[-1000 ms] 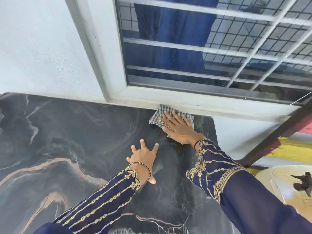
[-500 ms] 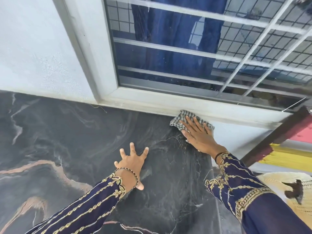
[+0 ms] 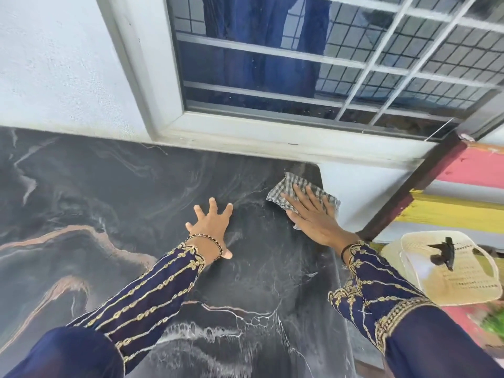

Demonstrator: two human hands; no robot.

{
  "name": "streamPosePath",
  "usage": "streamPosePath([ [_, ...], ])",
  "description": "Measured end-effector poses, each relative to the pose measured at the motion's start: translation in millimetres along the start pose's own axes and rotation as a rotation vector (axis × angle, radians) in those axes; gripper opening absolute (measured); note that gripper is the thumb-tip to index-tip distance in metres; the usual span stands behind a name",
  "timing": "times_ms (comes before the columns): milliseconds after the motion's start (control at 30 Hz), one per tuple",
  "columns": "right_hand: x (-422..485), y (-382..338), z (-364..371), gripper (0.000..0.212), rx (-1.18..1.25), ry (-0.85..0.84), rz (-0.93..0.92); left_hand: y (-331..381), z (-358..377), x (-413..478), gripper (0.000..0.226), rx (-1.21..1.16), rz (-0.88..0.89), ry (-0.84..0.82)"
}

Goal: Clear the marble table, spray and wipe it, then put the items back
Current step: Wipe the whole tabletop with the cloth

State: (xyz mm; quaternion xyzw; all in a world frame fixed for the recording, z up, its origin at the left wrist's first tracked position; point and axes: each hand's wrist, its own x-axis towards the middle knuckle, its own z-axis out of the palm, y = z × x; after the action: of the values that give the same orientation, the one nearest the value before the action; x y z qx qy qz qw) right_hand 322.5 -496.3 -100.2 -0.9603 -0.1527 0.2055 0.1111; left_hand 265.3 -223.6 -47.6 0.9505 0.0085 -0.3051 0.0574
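R hand (image 3: 316, 216) – flat, fingers spread, pressing checked cloth (image 3: 283, 189) at far-right corner of marble table (image 3: 109, 186) | L hand (image 3: 211, 227) – splayed wide on tabletop, holding nothing

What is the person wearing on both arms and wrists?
Both arms have long dark navy sleeves with gold embroidered vine lines and leaf patterns. The left wrist carries a thin bracelet of gold and dark beads. The right wrist carries a thin dark band, above a wide gold-bordered cuff.
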Motion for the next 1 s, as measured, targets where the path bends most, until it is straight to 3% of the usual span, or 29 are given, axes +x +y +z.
streamPosePath([
  [167,-64,-16,30,0.051,-0.021,0.006,-0.014,-10,34,-38,0.082,0.184,0.106,0.32],
  [300,-119,-32,55,0.05,-0.024,0.003,0.0,-13,68,-73,0.059,0.162,0.184,0.308],
  [767,-309,-97,149,0.051,0.007,0.009,0.07,-32,149,-207,0.056,0.201,0.304,0.189],
  [1000,-353,-126,175,0.049,0.048,0.026,0.167,-46,159,-237,0.055,0.213,0.303,0.168],
])
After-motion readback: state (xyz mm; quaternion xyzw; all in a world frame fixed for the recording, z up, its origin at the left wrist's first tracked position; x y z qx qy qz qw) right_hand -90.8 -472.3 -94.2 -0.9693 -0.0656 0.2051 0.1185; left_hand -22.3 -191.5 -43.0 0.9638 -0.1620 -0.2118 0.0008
